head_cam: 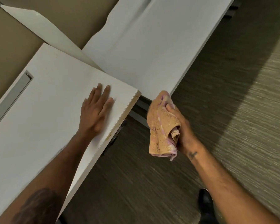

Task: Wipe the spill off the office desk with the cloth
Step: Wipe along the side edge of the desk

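The right hand (pixel 178 126) is gripping a crumpled orange terry cloth with pale pink stripes (pixel 162 126), thumb pressing into its upper folds while the rest is hanging down in a loose bunch. The cloth is being held off the surface, over the floor, just beside the near corner of the far white laminate worktop (pixel 144 54), its top fold touching or nearly touching that edge; which one is hard to tell. The left hand (pixel 95 109) is lying flat and unclenched, fingers spread, palm down on the near white laminate worktop (pixel 39 118), close to its right-hand edge and grasping nothing. A grey recessed metal slot (pixel 11 99) is running along the left side of that worktop. A thin white divider panel (pixel 44 28) is standing between the two worktops at the back. Brown striped carpet floor (pixel 233 110) is showing to the right, and a dark shoe (pixel 205 202) is standing on it by the right forearm. No spill is showing on either surface.
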`<state>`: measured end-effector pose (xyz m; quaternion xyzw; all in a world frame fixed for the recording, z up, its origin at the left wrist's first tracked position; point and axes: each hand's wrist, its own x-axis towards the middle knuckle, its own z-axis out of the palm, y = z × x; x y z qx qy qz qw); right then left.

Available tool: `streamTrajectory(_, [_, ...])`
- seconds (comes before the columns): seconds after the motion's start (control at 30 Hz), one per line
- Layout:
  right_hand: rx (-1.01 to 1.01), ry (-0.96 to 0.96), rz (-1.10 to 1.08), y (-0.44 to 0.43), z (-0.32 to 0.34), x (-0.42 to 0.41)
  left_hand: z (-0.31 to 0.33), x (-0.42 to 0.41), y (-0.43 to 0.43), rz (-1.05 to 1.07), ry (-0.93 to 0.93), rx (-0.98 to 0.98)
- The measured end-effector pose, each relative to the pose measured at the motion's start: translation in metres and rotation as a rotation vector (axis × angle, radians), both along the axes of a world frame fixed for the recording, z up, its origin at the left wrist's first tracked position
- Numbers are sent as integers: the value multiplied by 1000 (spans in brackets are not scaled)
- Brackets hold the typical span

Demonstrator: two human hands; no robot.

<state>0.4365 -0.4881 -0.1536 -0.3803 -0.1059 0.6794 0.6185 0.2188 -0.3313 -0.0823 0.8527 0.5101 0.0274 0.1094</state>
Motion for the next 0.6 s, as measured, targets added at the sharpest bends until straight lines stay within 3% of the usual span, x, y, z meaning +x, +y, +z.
streamTrajectory(0.27, [98,-239,-131,42,21,-29,-7,-5,8,-17,-13,23])
streamTrajectory(0.6, [57,-309,-270,35,17,-55,-8,-6,9,-67,-21,69])
